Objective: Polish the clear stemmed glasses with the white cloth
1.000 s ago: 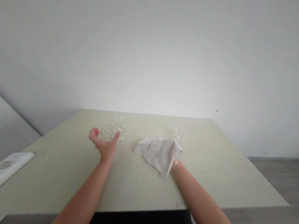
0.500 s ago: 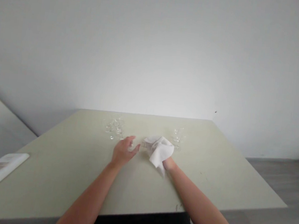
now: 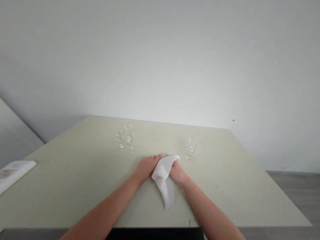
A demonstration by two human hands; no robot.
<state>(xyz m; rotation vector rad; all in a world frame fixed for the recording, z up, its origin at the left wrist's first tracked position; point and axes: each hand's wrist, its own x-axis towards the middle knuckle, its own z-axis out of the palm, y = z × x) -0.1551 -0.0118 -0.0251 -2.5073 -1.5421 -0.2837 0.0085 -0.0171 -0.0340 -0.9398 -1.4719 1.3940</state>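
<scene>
In the middle of the table, my left hand (image 3: 145,168) is closed, its fingers against a white cloth (image 3: 164,169). It grips what looks like a clear glass, mostly hidden by the fingers and cloth; only a faint edge shows. My right hand (image 3: 179,173) is closed on the cloth from the other side, fingers partly covered by it. One end of the cloth hangs down toward me. Beyond my left hand stands a group of several clear stemmed glasses (image 3: 127,135). Farther right, past my right hand, are more clear glasses (image 3: 191,147), overlapping so their number is hard to tell.
The pale table (image 3: 71,187) reaches back to a grey wall (image 3: 165,60). At its left edge lies a white flat object (image 3: 3,182) with a printed patch. Grey floor (image 3: 289,189) shows beyond the right side.
My left hand has moved right and closed against the cloth; before, its fingers were apart. The cloth has been turned and now hangs lower, between both hands.
</scene>
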